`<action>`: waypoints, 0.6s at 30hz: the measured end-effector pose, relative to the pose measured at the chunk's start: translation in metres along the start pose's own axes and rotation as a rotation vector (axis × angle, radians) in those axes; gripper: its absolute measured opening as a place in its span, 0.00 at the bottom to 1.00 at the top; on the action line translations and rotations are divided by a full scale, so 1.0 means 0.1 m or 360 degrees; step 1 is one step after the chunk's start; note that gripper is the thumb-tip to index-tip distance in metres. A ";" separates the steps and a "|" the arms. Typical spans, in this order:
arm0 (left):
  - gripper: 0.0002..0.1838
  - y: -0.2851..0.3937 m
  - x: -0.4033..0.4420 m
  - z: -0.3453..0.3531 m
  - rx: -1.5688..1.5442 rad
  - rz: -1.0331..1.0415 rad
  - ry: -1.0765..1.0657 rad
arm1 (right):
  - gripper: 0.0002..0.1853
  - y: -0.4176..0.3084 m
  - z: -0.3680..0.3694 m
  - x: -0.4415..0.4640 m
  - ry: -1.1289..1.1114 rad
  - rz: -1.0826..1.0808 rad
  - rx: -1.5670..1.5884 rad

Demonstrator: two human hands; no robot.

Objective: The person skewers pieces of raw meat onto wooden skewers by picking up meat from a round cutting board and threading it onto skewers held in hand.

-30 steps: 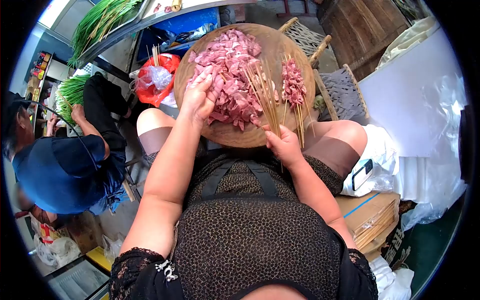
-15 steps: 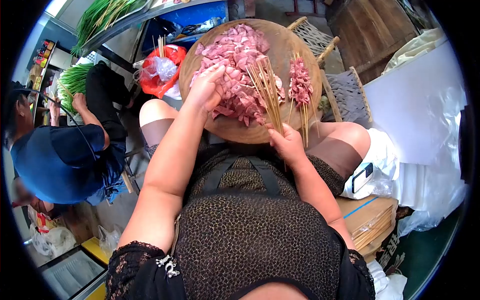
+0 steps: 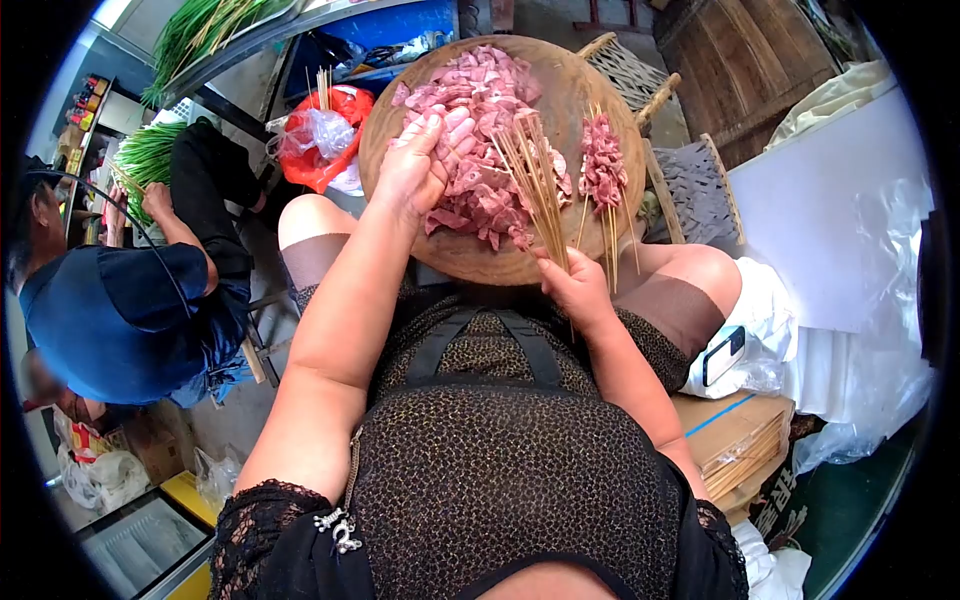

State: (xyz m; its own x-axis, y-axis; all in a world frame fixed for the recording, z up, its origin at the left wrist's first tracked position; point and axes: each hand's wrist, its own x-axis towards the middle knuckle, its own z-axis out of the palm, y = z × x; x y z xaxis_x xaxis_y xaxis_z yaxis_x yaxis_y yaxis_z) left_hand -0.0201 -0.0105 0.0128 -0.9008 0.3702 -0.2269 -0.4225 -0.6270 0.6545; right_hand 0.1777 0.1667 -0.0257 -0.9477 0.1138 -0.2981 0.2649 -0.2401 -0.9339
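My left hand point(image 3: 414, 168) is at the left side of a heap of sliced raw meat point(image 3: 490, 90), touching or just above it. Its thumb and fingers are apart, and I make out no piece of meat gripped in it. In my right hand point(image 3: 577, 284) is a fanned bunch of bamboo skewers point(image 3: 540, 190), pointing up over the near edge of the round wooden board point(image 3: 475, 264). Several skewers threaded with meat point(image 3: 602, 165) lie side by side on the board, right of the bunch, their bare ends reaching toward me.
Left of the board is a red plastic bag point(image 3: 350, 110) with skewers standing in it. A co-worker in a dark blue shirt point(image 3: 110, 320) sits at the left by green vegetables point(image 3: 150, 155). A woven chair point(image 3: 690, 190) and a phone point(image 3: 724, 356) are on the right.
My left hand has shifted slightly up, its fingers more upright beside the meat. My right hand and the skewers are almost still.
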 end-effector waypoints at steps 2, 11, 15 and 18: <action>0.11 0.00 -0.01 0.02 0.0029 -0.0016 -0.0008 | 0.10 -0.03 0.02 -0.01 -0.0008 0.0046 -0.0042; 0.13 -0.05 -0.09 0.13 -0.0172 -0.0091 -0.0123 | 0.10 0.09 0.07 -0.01 0.0128 -0.0160 -0.0019; 0.15 -0.05 -0.10 0.15 -0.0148 -0.0116 -0.0188 | 0.10 0.04 0.09 -0.03 0.0177 -0.0159 -0.0030; 0.14 -0.05 -0.09 0.13 -0.0031 -0.0133 -0.0198 | 0.10 0.01 0.04 -0.03 0.0181 -0.0189 -0.0019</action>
State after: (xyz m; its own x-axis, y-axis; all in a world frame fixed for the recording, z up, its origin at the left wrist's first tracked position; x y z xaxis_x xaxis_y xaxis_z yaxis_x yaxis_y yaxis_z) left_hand -0.0082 -0.0016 0.0211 -0.8436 0.5029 -0.1883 -0.4985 -0.6032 0.6226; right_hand 0.1799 0.1626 -0.0248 -0.9465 0.2494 -0.2050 0.1547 -0.2069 -0.9660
